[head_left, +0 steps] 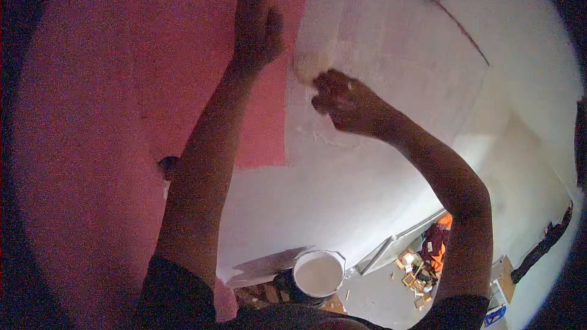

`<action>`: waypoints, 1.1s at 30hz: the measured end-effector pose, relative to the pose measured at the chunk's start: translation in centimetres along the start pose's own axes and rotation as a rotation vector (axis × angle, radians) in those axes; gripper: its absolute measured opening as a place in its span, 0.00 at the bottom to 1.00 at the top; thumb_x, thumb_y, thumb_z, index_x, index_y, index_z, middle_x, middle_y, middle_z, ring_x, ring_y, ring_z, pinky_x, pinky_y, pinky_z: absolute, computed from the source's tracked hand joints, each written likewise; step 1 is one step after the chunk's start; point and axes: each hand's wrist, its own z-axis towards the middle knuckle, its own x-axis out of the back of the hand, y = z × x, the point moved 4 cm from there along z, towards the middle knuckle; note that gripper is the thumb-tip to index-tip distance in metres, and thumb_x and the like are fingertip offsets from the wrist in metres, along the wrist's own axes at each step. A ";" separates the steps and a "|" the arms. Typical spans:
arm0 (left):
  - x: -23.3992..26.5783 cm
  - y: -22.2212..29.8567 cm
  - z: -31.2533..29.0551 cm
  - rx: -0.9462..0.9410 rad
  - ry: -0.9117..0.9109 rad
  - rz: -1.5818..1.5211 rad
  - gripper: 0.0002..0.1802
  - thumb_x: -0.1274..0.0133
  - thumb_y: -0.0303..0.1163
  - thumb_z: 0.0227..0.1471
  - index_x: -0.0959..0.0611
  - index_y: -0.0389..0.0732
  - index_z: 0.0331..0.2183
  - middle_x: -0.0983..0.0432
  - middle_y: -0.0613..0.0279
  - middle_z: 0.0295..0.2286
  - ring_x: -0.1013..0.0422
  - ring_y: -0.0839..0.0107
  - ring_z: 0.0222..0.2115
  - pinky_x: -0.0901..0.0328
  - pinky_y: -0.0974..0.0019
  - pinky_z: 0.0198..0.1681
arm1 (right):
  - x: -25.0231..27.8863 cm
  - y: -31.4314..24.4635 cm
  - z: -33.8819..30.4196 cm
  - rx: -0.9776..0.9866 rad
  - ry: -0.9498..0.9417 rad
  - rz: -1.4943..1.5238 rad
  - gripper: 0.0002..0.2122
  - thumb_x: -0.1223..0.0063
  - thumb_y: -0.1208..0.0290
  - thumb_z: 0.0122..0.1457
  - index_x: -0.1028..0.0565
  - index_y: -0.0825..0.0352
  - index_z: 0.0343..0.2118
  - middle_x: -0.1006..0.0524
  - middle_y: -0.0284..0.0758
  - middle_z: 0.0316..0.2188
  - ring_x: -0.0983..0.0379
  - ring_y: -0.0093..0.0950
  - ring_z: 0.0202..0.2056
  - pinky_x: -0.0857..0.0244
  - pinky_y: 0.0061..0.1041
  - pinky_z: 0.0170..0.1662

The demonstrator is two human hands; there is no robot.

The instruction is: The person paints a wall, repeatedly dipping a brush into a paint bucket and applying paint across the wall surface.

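Note:
My left hand [260,21] is raised against the pink-red area [263,128] of the wall. Its fingers are apart and nothing shows in them. Lower and to the right, my right hand [342,98] is closed in front of the pale, streaked part of the wall [391,55], near the edge of the pink area. A faint, blurred yellowish shape [307,67] shows just beyond its fingers. What the right hand grips is too dark and smeared to name.
A bucket [295,276] with whitish contents stands below me. Scattered wood pieces and clutter [419,275] lie on the grey floor [367,296], beside an orange cloth [441,241]. A dark crack-like line [461,27] crosses the upper right. A dark round thing [167,167] is by my left forearm.

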 end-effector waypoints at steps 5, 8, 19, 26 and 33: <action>-0.4 -2.0 0.0 -0.108 0.139 -0.035 0.22 0.60 0.29 0.48 0.29 0.39 0.47 0.37 0.47 0.52 0.43 0.51 0.56 0.64 0.45 0.62 | 3.0 4.1 0.7 0.097 -0.238 0.383 0.09 0.49 0.83 0.33 0.31 0.67 0.22 0.26 0.42 0.35 0.30 0.39 0.42 0.33 0.36 0.44; -0.1 -2.9 -0.2 -0.112 0.193 -0.008 0.22 0.60 0.29 0.47 0.29 0.39 0.47 0.36 0.47 0.51 0.42 0.51 0.55 0.62 0.46 0.62 | 6.3 9.6 3.2 0.012 -0.075 0.336 0.07 0.51 0.88 0.41 0.30 0.68 0.22 0.23 0.39 0.35 0.27 0.37 0.40 0.32 0.34 0.44; 0.2 -0.5 -0.2 -0.064 0.103 0.035 0.23 0.57 0.28 0.45 0.30 0.38 0.47 0.36 0.48 0.50 0.41 0.50 0.54 0.56 0.47 0.61 | 15.5 14.0 10.2 -0.016 0.250 -0.234 0.07 0.53 0.89 0.41 0.30 0.70 0.23 0.26 0.40 0.24 0.29 0.36 0.32 0.35 0.34 0.34; -0.9 -1.9 -0.6 -0.155 0.221 0.050 0.23 0.57 0.28 0.45 0.30 0.38 0.47 0.36 0.47 0.50 0.41 0.49 0.53 0.54 0.46 0.60 | 8.3 12.0 6.2 -0.014 0.295 -0.348 0.06 0.51 0.85 0.43 0.29 0.68 0.25 0.24 0.38 0.35 0.28 0.37 0.41 0.32 0.33 0.45; -1.1 -2.3 -0.6 -0.137 0.135 0.066 0.23 0.57 0.28 0.45 0.30 0.37 0.47 0.35 0.47 0.49 0.40 0.48 0.53 0.54 0.48 0.60 | 5.2 4.3 3.0 -0.095 -0.021 0.140 0.09 0.53 0.87 0.36 0.30 0.66 0.23 0.24 0.39 0.32 0.28 0.39 0.39 0.31 0.34 0.41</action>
